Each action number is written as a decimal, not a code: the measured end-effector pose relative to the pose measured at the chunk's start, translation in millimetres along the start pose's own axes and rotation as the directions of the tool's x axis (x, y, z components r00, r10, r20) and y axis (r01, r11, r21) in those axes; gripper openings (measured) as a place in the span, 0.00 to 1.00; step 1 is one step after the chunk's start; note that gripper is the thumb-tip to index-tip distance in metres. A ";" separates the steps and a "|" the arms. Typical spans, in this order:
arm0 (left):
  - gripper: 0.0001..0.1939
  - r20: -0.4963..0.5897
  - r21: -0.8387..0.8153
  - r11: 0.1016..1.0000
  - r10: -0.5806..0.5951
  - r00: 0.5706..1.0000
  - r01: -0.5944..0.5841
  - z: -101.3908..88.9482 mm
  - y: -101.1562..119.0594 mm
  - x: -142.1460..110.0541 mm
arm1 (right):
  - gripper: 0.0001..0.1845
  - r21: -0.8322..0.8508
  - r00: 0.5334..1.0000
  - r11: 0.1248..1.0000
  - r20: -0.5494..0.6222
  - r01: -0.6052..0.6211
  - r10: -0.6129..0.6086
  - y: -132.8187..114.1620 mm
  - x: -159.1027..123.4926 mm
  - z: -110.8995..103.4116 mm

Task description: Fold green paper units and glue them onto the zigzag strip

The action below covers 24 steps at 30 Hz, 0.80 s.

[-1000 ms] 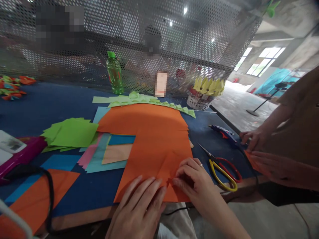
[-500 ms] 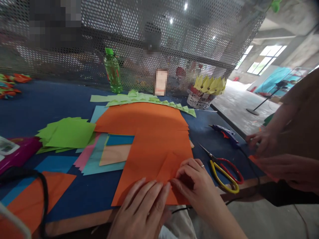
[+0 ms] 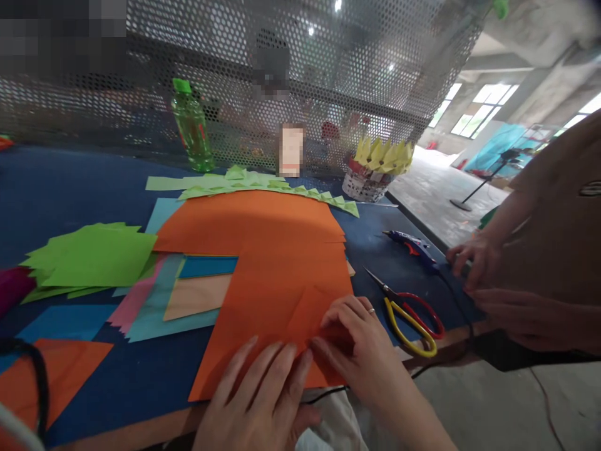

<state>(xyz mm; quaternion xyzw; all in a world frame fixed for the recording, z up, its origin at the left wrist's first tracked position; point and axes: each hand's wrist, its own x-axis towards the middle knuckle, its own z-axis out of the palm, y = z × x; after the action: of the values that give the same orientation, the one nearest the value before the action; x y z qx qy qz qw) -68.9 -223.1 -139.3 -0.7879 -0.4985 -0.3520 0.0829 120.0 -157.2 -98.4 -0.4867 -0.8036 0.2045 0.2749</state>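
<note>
A stack of orange paper sheets [image 3: 272,263] lies on the blue table [image 3: 75,188]. On its near edge rests a small folded orange piece [image 3: 307,313]. My left hand [image 3: 263,391] lies flat with fingers stretched out, pressing the paper's near edge. Beside it, my right hand [image 3: 359,341], a ring on one finger, is curled with its fingertips pinching the fold of that small piece. The fingertips of both hands nearly touch.
Scissors with red and yellow handles [image 3: 408,310] and a blue glue gun [image 3: 413,245] lie right of the paper. Another person's hands [image 3: 474,263] work at the table's right edge. Green paper squares [image 3: 94,257], a green bottle [image 3: 190,128], a basket of yellow pieces [image 3: 373,169] and a perforated metal screen [image 3: 282,69] are nearby.
The view has shifted, sliding everything left. My right hand's fingers have worked along the small orange fold; my left hand stays flat. The other person's hands moved slightly.
</note>
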 end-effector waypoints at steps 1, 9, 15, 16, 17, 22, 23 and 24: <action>0.22 0.006 0.005 1.000 0.007 1.000 -0.007 -0.3 -0.5 -0.6 | 0.09 0.001 1.000 1.000 0.010 -0.007 0.007 0.8 -0.1 -1.3; 0.22 0.059 0.048 0.998 0.042 0.997 -0.045 -1.5 -2.6 -7.0 | 0.09 0.002 0.998 0.998 0.020 -0.056 0.056 0.5 -0.5 -7.4; 0.19 0.079 0.083 0.990 0.112 0.991 -0.118 -2.6 -5.9 -7.4 | 0.13 -0.055 0.996 0.995 -0.028 -0.080 0.079 -8.8 0.9 -1.1; 0.19 0.071 0.082 0.991 0.099 0.993 -0.105 -3.1 -6.6 -6.9 | 0.13 -0.057 0.996 0.995 -0.025 -0.082 0.081 -9.0 1.3 -0.9; 0.20 0.060 0.079 0.995 0.059 0.996 -0.063 -3.6 -7.2 -6.2 | 0.13 -0.055 0.997 0.995 -0.020 -0.082 0.081 -8.7 1.6 -1.2; 0.19 0.075 0.059 0.995 0.071 0.995 -0.076 -5.9 -5.9 0.0 | 0.10 -0.015 0.997 0.997 -0.004 -0.071 0.071 -1.6 -0.2 -5.2; 0.18 0.058 0.043 0.998 0.045 0.997 -0.048 -6.0 -4.9 1.3 | 0.09 -0.010 0.998 0.998 -0.003 -0.069 0.069 1.1 -0.9 -6.0; 0.19 0.044 0.024 0.999 0.021 0.999 -0.022 -5.9 -3.7 2.4 | 0.09 -0.005 0.998 0.998 -0.004 -0.065 0.065 4.0 -1.5 -6.8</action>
<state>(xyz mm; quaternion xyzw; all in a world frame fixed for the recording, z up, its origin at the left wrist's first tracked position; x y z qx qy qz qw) -74.2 -222.4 -134.2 -0.7997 -0.4960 -0.3275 0.0854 127.7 -156.3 -95.9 -0.5134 -0.7874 0.2106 0.2684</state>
